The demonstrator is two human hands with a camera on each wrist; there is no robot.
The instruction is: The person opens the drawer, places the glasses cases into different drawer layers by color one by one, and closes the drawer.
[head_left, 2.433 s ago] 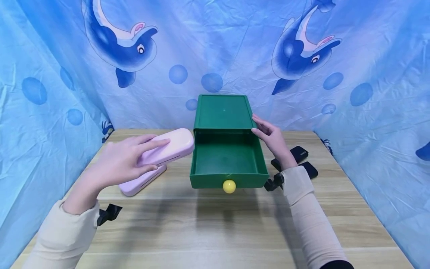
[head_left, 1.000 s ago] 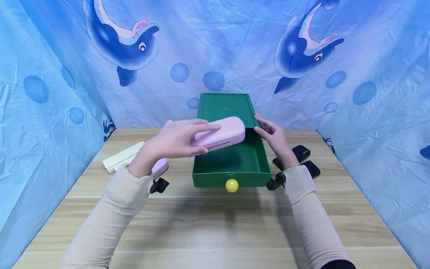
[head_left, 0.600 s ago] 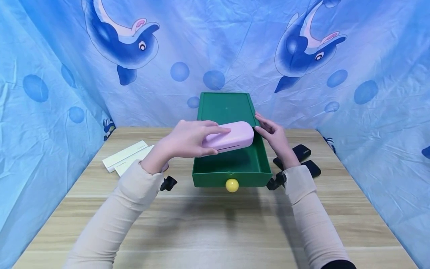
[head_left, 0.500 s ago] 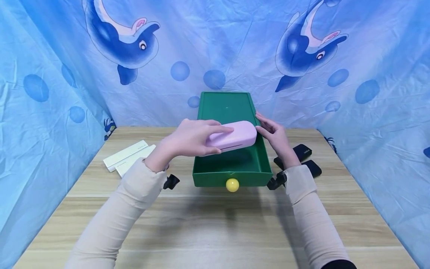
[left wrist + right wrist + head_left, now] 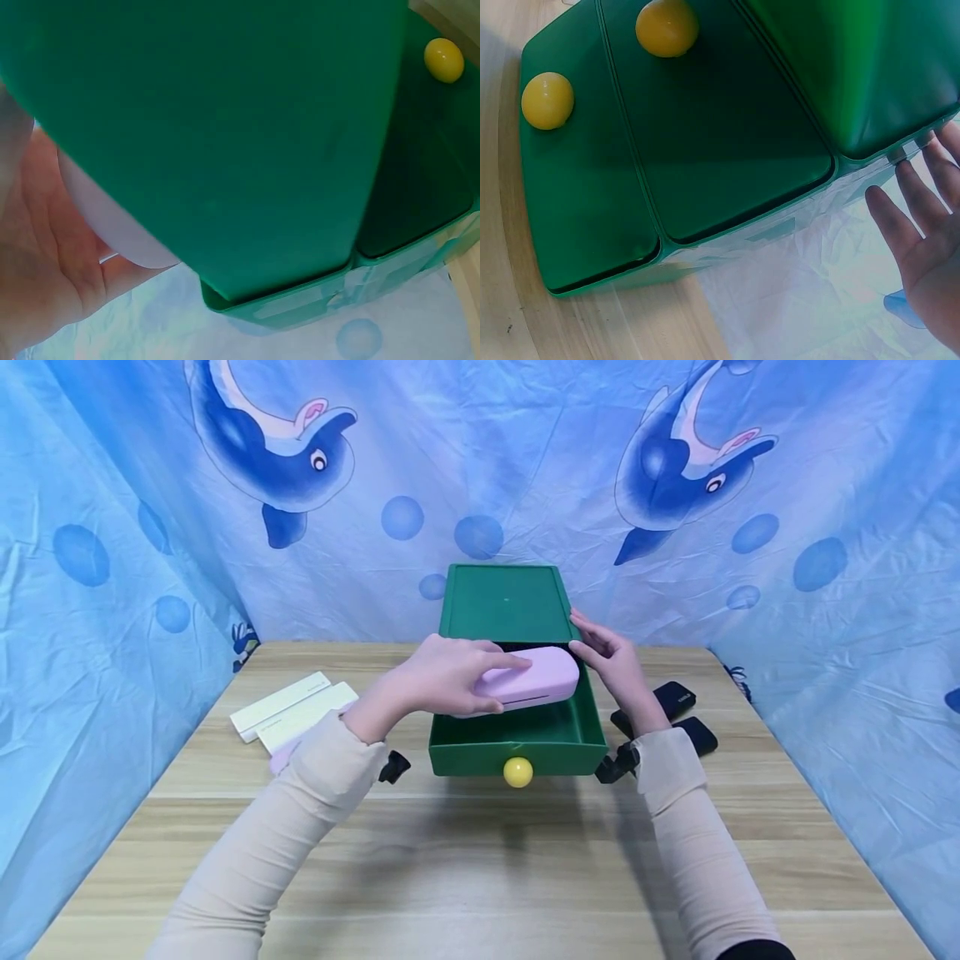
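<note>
My left hand [image 5: 450,677] grips a lavender glasses case [image 5: 543,675] from above, thumb on its near side. The case lies crosswise over the pulled-out top drawer [image 5: 517,760] of a green cabinet [image 5: 506,602], its underside at about rim level. In the left wrist view the drawer's wall covers most of the glasses case [image 5: 112,217]. My right hand [image 5: 611,664] has its fingers extended along the cabinet's right side by the drawer opening. The right wrist view shows those fingers [image 5: 922,195] spread at the cabinet's side edge. A yellow knob [image 5: 517,772] marks the drawer's front.
Two lower drawers [image 5: 727,127] are closed, each with a yellow knob. On the table's left lie two white boxes [image 5: 279,706] and a second lavender case [image 5: 281,758], mostly behind my left forearm. Two black cases [image 5: 696,737] lie right of the cabinet. A blue dolphin-print curtain surrounds the table.
My left hand has carried the glasses case rightward from the table's left side to above the open drawer, then lowered it slightly. My right hand has stayed at the cabinet's side.
</note>
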